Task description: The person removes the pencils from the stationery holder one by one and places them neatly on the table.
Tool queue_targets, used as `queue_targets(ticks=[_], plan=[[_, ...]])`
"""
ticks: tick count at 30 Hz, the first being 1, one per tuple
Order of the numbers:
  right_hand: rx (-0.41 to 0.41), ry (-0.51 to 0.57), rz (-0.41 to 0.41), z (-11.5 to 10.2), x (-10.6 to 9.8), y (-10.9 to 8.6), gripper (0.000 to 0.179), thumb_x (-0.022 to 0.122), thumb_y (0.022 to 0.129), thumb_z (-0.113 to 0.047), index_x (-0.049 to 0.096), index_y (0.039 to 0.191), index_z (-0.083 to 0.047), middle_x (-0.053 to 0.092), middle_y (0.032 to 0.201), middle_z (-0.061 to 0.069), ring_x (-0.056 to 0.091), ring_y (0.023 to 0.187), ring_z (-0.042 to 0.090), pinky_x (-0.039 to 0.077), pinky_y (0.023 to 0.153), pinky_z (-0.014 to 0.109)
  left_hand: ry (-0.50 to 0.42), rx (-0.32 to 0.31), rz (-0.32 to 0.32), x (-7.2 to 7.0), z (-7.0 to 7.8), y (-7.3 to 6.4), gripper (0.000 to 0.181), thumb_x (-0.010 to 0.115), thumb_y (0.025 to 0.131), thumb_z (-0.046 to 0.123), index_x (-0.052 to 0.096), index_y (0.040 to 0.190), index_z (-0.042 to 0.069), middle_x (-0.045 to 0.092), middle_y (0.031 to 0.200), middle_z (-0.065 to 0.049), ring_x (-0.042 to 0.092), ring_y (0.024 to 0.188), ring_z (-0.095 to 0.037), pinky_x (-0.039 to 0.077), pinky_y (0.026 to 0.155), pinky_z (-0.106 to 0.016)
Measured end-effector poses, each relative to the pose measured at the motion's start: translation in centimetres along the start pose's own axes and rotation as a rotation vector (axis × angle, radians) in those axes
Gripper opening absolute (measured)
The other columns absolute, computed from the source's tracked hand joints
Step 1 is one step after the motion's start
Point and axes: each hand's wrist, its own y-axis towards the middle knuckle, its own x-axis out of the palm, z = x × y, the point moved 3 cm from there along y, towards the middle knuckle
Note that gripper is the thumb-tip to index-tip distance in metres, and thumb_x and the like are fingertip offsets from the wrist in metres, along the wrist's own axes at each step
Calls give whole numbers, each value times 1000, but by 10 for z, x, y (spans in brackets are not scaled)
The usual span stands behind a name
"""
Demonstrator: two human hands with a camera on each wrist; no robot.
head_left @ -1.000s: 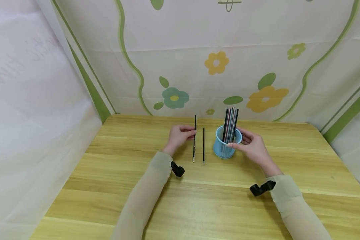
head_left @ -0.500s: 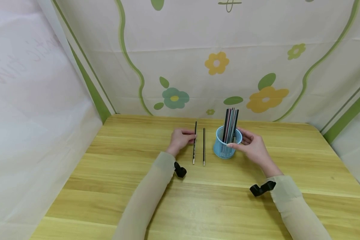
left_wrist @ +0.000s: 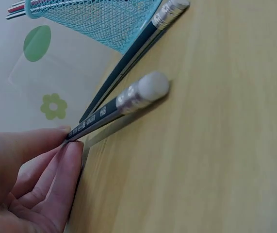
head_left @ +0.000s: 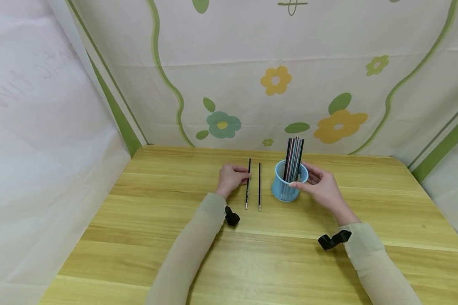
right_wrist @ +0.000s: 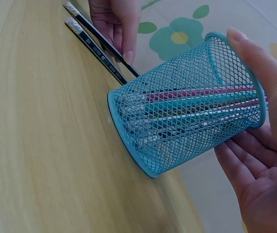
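My left hand (head_left: 230, 178) pinches a black pencil (head_left: 247, 192) between thumb and fingers; its white eraser points toward me. In the left wrist view the eraser end of this pencil (left_wrist: 143, 92) stands close over the tabletop. Just right of it, a second black pencil (head_left: 260, 188) lies on the table, roughly parallel. My right hand (head_left: 324, 188) grips the light blue mesh pencil cup (head_left: 279, 187) at its rim, thumb on the near side. Upright in the cup, several pencils (head_left: 293, 156) lean together. Through the mesh (right_wrist: 177, 82), the right wrist view shows their eraser ends at the bottom.
The wooden table (head_left: 271, 262) runs back to a white cloth backdrop (head_left: 229, 42) printed with flowers and leaves. Another white cloth (head_left: 42, 148) hangs along the left side. A black camera mount (head_left: 232, 217) sits on the left wrist, another (head_left: 333, 239) on the right.
My left hand has moved slightly toward me and to the right, lowering the pencil's far end toward the table. The right hand and the cup have stayed in place.
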Motion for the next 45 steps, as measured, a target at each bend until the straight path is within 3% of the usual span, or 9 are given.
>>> queue_targets(ticks=[11, 29, 45], plan=[[-10, -20, 9, 6, 0, 3, 84, 87, 85, -28, 45, 152, -3, 53, 146, 19, 56, 128, 35, 49, 93, 16, 77, -13, 55, 4, 5, -2, 17, 84, 84, 2, 78, 100, -1, 73, 87, -8, 72, 67, -17, 61, 61, -25], [-16, -32, 4, 5, 0, 1, 85, 86, 85, -29, 43, 154, -2, 51, 147, 19, 54, 130, 35, 49, 94, 16, 145, -28, 49, 7, 1, 4, 19, 86, 82, 4, 79, 99, 1, 73, 81, -5, 72, 65, -16, 61, 60, -26], [-16, -27, 11, 6, 0, 2, 85, 87, 85, -28, 44, 153, -2, 51, 147, 20, 55, 130, 34, 49, 95, 16, 60, 1, 45, 2, 2, 1, 21, 86, 83, 4, 77, 101, -2, 73, 82, -7, 73, 68, -19, 61, 62, -27]])
